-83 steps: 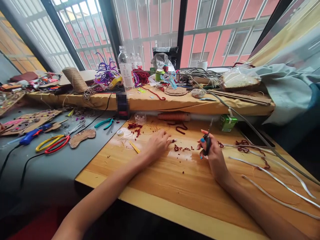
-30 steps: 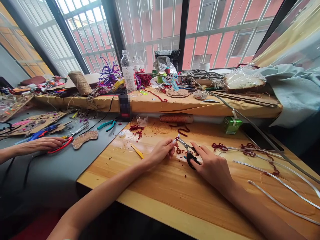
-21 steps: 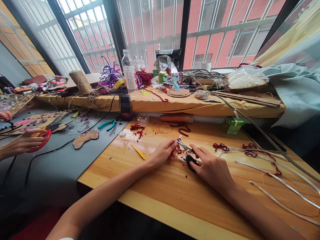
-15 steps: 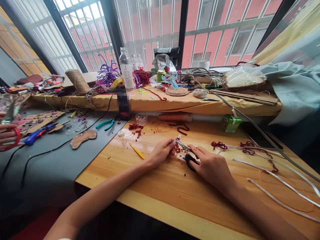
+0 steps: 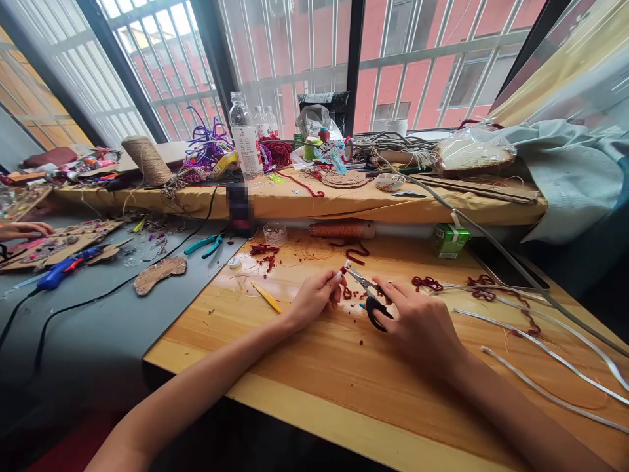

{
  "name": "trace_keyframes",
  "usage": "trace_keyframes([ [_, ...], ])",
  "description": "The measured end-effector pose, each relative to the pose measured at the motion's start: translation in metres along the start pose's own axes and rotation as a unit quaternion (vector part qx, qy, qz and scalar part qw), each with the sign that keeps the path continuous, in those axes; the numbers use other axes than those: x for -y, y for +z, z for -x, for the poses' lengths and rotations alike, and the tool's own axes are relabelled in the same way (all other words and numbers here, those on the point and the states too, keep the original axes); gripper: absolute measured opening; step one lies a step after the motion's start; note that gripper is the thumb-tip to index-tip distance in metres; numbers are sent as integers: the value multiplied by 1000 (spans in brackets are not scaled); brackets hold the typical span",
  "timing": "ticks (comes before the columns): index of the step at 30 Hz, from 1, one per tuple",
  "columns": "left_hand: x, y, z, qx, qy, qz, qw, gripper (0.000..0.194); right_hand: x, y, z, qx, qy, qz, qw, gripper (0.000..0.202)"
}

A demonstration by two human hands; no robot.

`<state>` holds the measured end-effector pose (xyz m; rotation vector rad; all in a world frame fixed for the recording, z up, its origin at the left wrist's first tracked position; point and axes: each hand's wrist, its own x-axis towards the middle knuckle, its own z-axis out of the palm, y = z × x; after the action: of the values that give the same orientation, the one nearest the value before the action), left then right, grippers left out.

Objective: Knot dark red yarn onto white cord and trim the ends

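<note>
My right hand (image 5: 421, 320) is closed around the black handles of a pair of scissors (image 5: 372, 298). The blades point up and left, with their tips at a small white piece with dark red on it (image 5: 343, 270). Pinched between the fingers of my left hand (image 5: 317, 298) is that small piece; its exact kind is too small to make out. Dark red scraps (image 5: 350, 293) lie on the wooden table (image 5: 304, 380) just behind and below the blades. A pair of yellow tweezers (image 5: 266, 297) rests to the left of my left hand.
A clear round tub (image 5: 275, 234) and an orange thread spool (image 5: 341, 229) stand at the back. White cords (image 5: 535, 334) and dark red chenille lengths (image 5: 484, 287) lie right. On the grey table are teal pliers (image 5: 206, 245), a blue glue gun (image 5: 67, 267) and another person's hand (image 5: 27, 231).
The scissors' tips have shifted slightly up at the held piece. At far left, the other person's hand no longer holds red-handled scissors and lies over the cardboard. The view has turned slightly.
</note>
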<state>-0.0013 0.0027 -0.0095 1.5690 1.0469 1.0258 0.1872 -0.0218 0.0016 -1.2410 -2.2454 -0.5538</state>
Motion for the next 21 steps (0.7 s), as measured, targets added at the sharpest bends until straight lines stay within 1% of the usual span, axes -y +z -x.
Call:
trace_keyframes([
  [2,1,0,1,4,7,-6,1000,24,1,0,0,13,-1,9,1000,37],
  [4,2,1,1,7,15,-11,1000,24,2,2,1,14,-2,16,1000,35],
  [9,1,2,3,2,22,-22,1000,24,1,5,3,4,-25,30,999,28],
  [11,0,2,3,-1,17,-15,1000,24,-1,4,3,-13,-21,15,1000,27],
  [14,-3,1,1,3,-23,49,999,25,-2,2,2,-50,6,-30,998,28],
  [16,-4,0,0,16,-54,115,992,27,-2,1,1,-54,12,-32,998,31],
  [18,-5,0,0,39,-67,169,983,30,-2,1,1,-37,10,-14,999,35],
  [21,-6,1,0,66,-63,210,974,33,0,1,0,-4,13,1,1000,37],
])
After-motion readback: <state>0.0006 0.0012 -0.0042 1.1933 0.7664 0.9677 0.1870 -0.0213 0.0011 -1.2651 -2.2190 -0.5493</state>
